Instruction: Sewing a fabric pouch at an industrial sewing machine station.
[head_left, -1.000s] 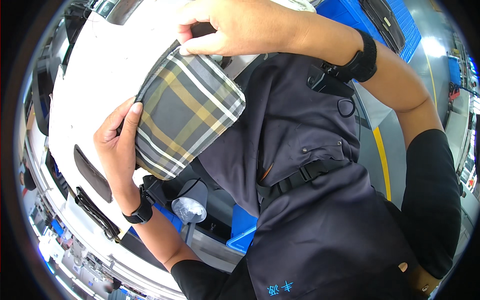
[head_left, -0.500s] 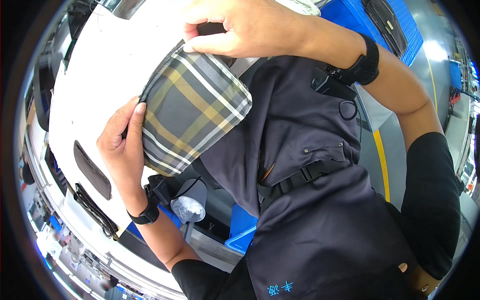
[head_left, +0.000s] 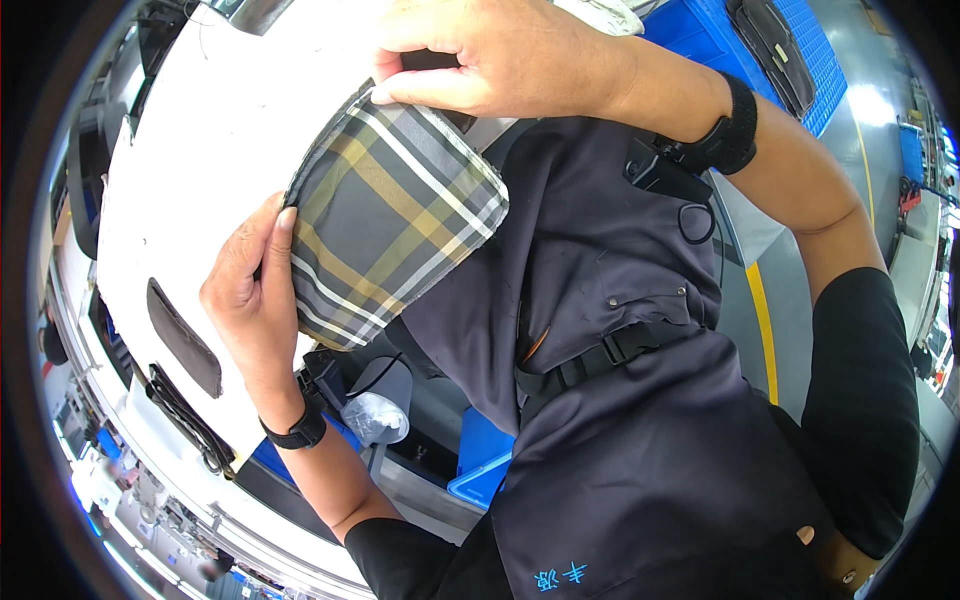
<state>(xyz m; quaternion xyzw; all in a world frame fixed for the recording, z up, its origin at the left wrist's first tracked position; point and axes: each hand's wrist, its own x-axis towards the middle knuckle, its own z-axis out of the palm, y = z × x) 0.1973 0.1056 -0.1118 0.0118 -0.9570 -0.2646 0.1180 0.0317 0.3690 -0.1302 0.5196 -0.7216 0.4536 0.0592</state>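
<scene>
A plaid fabric panel (head_left: 400, 215) in grey, white and yellow, with rounded corners and a dark edge, is stretched between my two hands. My left hand (head_left: 252, 290) pinches its left edge, thumb on top of the plaid side. At the panel's top corner my right hand (head_left: 490, 60) grips the dark edge between thumb and fingers; its fingers curl partly out of sight. The panel is held tilted over the rim of the white table (head_left: 220, 120), its lower right part reaching over my dark apron (head_left: 620, 420).
On the table at left lies a dark curved flap piece (head_left: 185, 338); below it are folded dark pieces (head_left: 188, 420). A whitish bin (head_left: 380, 405) stands under the table edge, near a blue crate (head_left: 485, 460). At upper right, a dark wallet-like item (head_left: 775, 55) rests on a blue crate (head_left: 690, 45).
Both hands and the plaid panel have shifted slightly to the right. The grip at each edge looks the same.
</scene>
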